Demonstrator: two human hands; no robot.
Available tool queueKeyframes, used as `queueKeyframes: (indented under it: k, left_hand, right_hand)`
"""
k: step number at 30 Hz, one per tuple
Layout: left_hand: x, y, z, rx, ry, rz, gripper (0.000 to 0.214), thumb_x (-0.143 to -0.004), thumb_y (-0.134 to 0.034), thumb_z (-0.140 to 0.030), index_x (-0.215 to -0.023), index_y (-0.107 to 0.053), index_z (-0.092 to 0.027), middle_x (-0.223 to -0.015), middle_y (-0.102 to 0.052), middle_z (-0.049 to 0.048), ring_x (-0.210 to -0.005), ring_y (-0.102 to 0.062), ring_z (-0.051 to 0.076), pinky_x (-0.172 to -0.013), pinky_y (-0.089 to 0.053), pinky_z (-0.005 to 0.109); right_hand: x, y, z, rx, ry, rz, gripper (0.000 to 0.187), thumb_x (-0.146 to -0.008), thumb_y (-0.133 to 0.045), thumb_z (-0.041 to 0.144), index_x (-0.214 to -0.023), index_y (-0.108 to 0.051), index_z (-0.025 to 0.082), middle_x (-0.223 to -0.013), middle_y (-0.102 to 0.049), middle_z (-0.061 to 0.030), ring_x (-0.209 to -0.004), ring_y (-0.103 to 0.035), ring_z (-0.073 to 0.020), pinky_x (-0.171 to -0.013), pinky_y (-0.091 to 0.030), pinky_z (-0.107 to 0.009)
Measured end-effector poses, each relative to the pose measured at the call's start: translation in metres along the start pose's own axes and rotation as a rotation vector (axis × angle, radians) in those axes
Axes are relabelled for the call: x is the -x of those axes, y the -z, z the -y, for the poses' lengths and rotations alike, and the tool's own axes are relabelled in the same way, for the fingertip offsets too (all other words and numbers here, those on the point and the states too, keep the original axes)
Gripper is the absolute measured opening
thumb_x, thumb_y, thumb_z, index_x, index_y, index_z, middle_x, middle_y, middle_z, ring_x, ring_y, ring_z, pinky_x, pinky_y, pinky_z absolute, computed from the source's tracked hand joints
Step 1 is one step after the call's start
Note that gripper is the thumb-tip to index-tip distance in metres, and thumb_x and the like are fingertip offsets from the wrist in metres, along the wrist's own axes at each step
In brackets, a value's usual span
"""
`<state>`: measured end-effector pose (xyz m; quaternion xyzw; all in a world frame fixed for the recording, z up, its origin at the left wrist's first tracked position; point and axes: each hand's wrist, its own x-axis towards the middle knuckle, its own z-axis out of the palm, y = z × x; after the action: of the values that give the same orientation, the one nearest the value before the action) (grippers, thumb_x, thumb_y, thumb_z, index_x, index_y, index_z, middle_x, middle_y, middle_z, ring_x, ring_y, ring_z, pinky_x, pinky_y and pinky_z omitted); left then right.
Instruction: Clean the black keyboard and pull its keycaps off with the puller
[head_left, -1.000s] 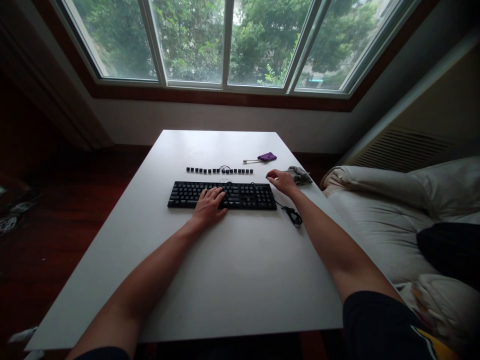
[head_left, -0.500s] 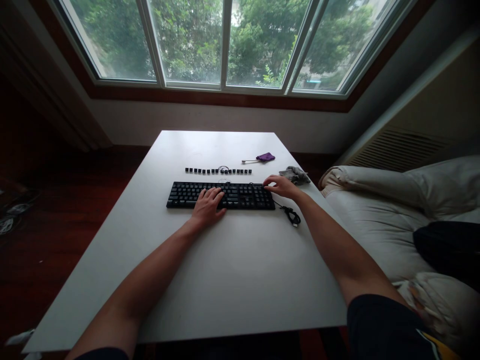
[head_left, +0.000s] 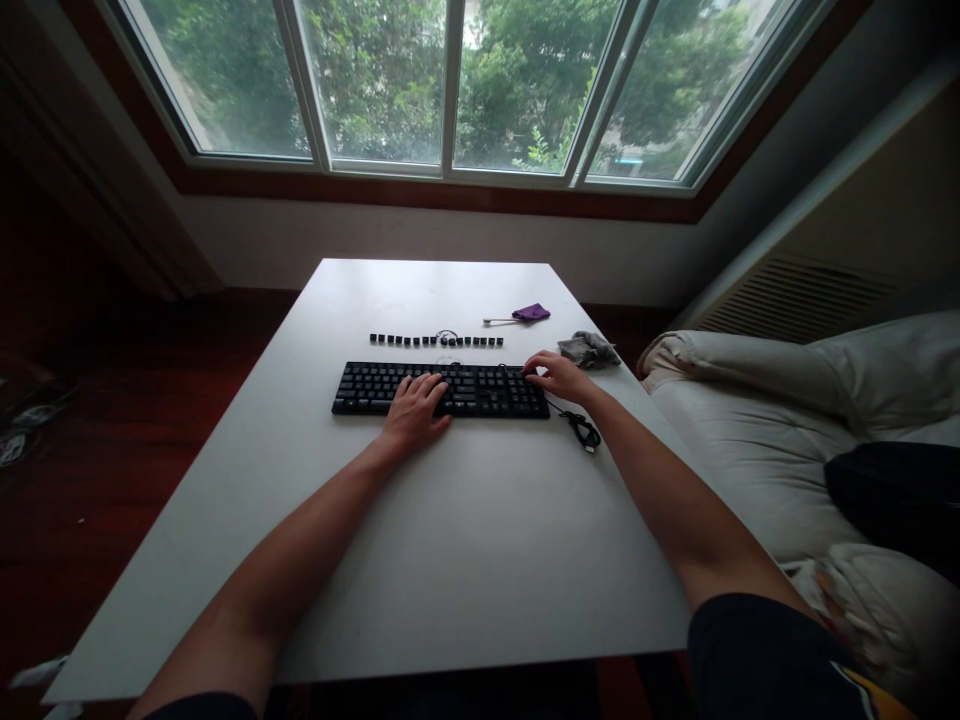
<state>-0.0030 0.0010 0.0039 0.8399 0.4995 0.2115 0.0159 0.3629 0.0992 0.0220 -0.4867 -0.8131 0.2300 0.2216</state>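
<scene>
A black full-size computer keyboard (head_left: 480, 391) lies across the white table. My left hand (head_left: 417, 408) rests on the keyboard just left of its middle, fingers spread over the keys and palm near the front edge. At the keyboard's back right corner, my right hand (head_left: 556, 375) has its thumb and fingers bent together over the number-pad end. Whatever may be between those fingertips is too small and covered to make out. Behind the keyboard, several loose black keycaps (head_left: 417, 341) stand in a row from left to right.
Beyond the keycaps lies a purple cloth pouch (head_left: 532, 313) beside a thin brush-like stick (head_left: 499, 322). A crumpled grey plastic bag (head_left: 588, 350) sits behind my right hand. The bundled USB cable (head_left: 583, 430) lies right of the keyboard. A pale sofa (head_left: 750, 440) borders the table's right side.
My right hand has shifted very slightly left at the keyboard's corner. My left hand stays in place on the keys.
</scene>
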Motion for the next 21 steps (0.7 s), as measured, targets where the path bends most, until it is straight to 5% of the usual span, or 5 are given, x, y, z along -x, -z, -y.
queueKeyframes:
  k: [5, 12, 17, 21]
  left_hand:
    - [0.0, -0.001, 0.001, 0.004, -0.005, -0.009, 0.058, -0.088, -0.062, -0.041, -0.143, -0.054, -0.024, -0.155, -0.047, 0.0096, -0.146, -0.038, 0.03, -0.126, -0.019, 0.052]
    - [0.002, 0.003, -0.002, 0.0, 0.007, 0.001, 0.06, -0.087, -0.063, -0.041, -0.144, -0.053, -0.026, -0.155, -0.047, 0.0087, -0.147, -0.037, 0.031, -0.126, -0.02, 0.053]
    - [0.003, 0.001, -0.002, 0.002, -0.005, -0.01, 0.058, -0.088, -0.062, -0.041, -0.143, -0.054, -0.024, -0.155, -0.047, 0.0093, -0.146, -0.038, 0.03, -0.126, -0.02, 0.052]
    - [0.003, 0.0, 0.0, 0.005, -0.011, -0.01, 0.059, -0.088, -0.062, -0.041, -0.143, -0.054, -0.024, -0.155, -0.048, 0.0099, -0.147, -0.038, 0.03, -0.126, -0.02, 0.052]
  right_hand:
    - [-0.002, 0.001, -0.003, -0.024, -0.035, 0.014, 0.025, -0.087, -0.065, 0.037, -0.106, -0.074, 0.023, -0.116, -0.07, -0.0078, -0.104, -0.065, -0.0237, -0.086, -0.057, -0.035]
    - [-0.027, -0.004, -0.006, -0.208, -0.277, -0.129, 0.037, -0.099, -0.044, 0.04, -0.103, -0.072, 0.016, -0.104, -0.076, -0.011, -0.094, -0.069, -0.0205, -0.074, -0.054, -0.028]
    - [-0.049, -0.007, -0.001, 0.002, -0.388, -0.237, 0.039, -0.099, -0.044, 0.043, -0.088, -0.072, 0.018, -0.088, -0.076, -0.0085, -0.078, -0.069, -0.0191, -0.073, -0.051, -0.029]
    - [-0.052, -0.026, 0.006, 0.349, -0.472, -0.223, 0.033, -0.096, -0.052, 0.042, -0.085, -0.074, 0.02, -0.093, -0.076, -0.0113, -0.089, -0.069, -0.025, -0.077, -0.049, -0.032]
